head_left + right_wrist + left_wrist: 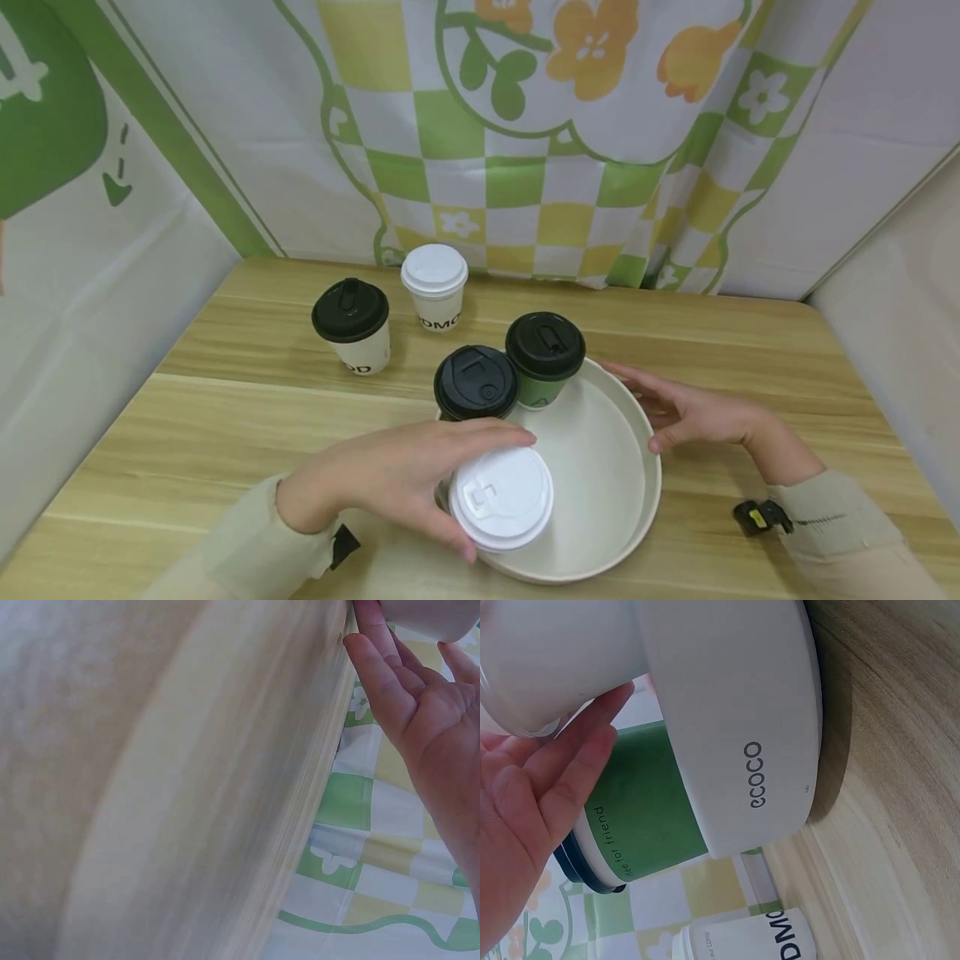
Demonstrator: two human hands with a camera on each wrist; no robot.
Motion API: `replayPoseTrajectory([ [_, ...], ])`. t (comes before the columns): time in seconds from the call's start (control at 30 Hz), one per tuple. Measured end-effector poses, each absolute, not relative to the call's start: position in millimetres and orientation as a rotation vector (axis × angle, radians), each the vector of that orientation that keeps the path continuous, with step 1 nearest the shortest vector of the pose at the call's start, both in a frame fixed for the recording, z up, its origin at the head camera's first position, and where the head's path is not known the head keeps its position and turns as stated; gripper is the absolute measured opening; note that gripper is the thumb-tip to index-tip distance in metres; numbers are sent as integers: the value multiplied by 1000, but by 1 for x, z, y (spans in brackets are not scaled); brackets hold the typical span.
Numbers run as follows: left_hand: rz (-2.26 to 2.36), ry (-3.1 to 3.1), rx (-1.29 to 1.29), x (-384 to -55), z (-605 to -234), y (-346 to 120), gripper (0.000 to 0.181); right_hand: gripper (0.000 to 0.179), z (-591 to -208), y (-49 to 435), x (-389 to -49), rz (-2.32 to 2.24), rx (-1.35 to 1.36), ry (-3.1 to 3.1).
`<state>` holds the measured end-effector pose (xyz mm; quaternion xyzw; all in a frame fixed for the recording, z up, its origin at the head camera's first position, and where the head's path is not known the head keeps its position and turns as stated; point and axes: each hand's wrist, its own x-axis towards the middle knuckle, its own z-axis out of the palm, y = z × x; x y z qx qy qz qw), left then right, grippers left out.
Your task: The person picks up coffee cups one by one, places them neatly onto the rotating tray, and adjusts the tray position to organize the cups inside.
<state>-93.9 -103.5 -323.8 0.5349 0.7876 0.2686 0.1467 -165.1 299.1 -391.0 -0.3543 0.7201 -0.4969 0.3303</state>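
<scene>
My left hand [390, 475] grips a paper cup with a white lid [502, 500], thumb on the near side and fingers on the far side. This cup is over the near left part of a round cream tray [607, 475]. Behind it in the tray are a paper cup with a dark lid [476, 382] and a green cup with a black lid [542, 390]. In the left wrist view, a green sleeve [649, 799] shows behind the fingers. My right hand [701, 412] is at the tray's right rim, thumb and fingers spread along it.
Left of the tray on the wooden table [247, 417] stands a white cup with a black lid [352, 329]. A white-lidded cup [437, 287] is farther back. A checked, flowered cloth [525, 183] hangs along the table's back edge.
</scene>
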Motion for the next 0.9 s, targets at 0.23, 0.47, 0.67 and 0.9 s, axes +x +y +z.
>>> replayPoseTrajectory([
  [0.23,756,2254,1530,-95,-325,-103,108,101,-391,300,-165,-1307,-929,1872],
  [0.47,776,2251,1521,-93,-318,-112,107,101,-392,300,-166,-1306,-926,1867],
  [0.67,800,2312,1473,-91,-301,-131,100,101,-392,300,-166,-1298,-927,1879],
  [0.9,764,2412,1538,-93,-290,-145,89,102,-392,301,-166,-1295,-925,1879],
])
